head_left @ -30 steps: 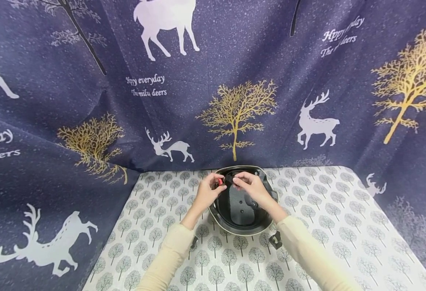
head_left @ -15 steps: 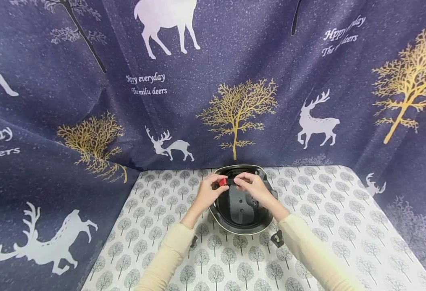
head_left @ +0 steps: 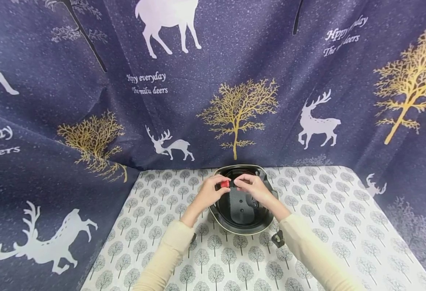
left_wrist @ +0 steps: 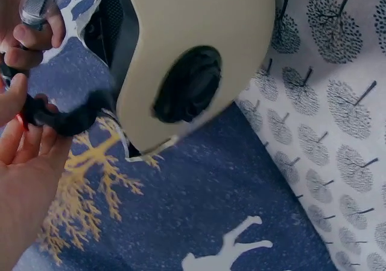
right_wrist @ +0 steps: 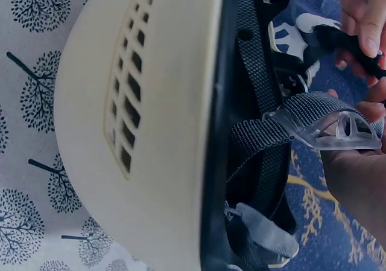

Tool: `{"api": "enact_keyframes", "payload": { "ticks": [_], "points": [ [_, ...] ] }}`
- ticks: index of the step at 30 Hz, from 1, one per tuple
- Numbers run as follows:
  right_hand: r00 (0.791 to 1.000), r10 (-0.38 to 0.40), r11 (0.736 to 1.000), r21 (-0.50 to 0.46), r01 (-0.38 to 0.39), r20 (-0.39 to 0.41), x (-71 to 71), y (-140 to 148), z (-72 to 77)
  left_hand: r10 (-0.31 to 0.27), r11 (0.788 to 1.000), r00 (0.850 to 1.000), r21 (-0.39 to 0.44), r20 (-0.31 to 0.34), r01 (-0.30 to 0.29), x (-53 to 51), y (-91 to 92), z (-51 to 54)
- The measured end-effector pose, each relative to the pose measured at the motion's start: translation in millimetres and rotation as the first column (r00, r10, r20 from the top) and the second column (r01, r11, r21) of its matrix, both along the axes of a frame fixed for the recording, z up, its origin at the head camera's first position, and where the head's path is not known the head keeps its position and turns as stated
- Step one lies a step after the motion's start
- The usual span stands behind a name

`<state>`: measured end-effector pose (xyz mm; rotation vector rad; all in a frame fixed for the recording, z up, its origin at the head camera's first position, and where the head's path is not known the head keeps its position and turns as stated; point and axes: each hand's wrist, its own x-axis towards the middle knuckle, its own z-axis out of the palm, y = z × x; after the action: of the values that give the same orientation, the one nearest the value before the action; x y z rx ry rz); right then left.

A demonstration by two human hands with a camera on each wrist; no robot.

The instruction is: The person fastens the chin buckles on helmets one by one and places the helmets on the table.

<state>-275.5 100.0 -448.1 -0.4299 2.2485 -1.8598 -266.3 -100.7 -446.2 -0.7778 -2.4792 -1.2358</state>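
An upturned helmet (right_wrist: 175, 162) with a cream shell and black inner lining lies on the table, its open side up. Over its far part, my left hand (head_left: 207, 192) pinches a small red buckle (head_left: 225, 184) on a black strap (left_wrist: 78, 119). Just to its right, my right hand (head_left: 255, 189) grips the other strap's end with thumb and fingers. A grey woven strap (right_wrist: 313, 108) with a clear plastic piece (right_wrist: 341, 132) runs to that hand. The fingertips of both hands nearly meet; whether the strap ends touch cannot be made out.
A white tablecloth (head_left: 329, 238) printed with grey trees covers the table. Behind it hangs a dark blue curtain (head_left: 205, 117) with deer and trees. Small dark objects (head_left: 277, 239) show beside both forearms, in front of the helmet.
My left hand has moved slightly right and turned the red buckle, so more of it shows. A red bit seen earlier at my right fingertips is now out of sight. The helmet stays put.
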Motion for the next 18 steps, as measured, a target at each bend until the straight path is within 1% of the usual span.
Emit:
{"api": "enact_keyframes", "payload": {
  "ticks": [4, 9, 13, 15, 18],
  "points": [
    [1.000, 0.010, 1.000, -0.006, -0.010, -0.004, 1.2, 0.3, -2.3, 0.000, 1.000, 0.999, -0.031, -0.038, -0.001, 0.6, 1.3, 0.1],
    [1.000, 0.008, 1.000, 0.000, -0.008, -0.008, 1.5, 1.6, -5.4, 0.021, 0.999, 0.999, -0.027, -0.041, -0.022, 1.3, 2.8, -0.5],
    [1.000, -0.001, 0.999, -0.047, 0.001, 0.002, 2.1, 0.7, -6.1, 0.036, 0.999, 0.998, -0.028, -0.043, -0.037, 1.4, 4.7, 1.0],
    [1.000, 0.010, 0.997, -0.080, -0.010, 0.002, 2.2, -1.4, -6.5, 0.036, 0.999, 0.999, -0.025, -0.039, -0.037, 1.7, 5.8, 2.0],
    [1.000, -0.004, 0.992, -0.125, 0.005, 0.003, 0.8, -5.9, -7.9, 0.046, 0.999, 0.998, -0.023, -0.051, -0.047, 2.3, 9.5, 5.6]
  ]
}}
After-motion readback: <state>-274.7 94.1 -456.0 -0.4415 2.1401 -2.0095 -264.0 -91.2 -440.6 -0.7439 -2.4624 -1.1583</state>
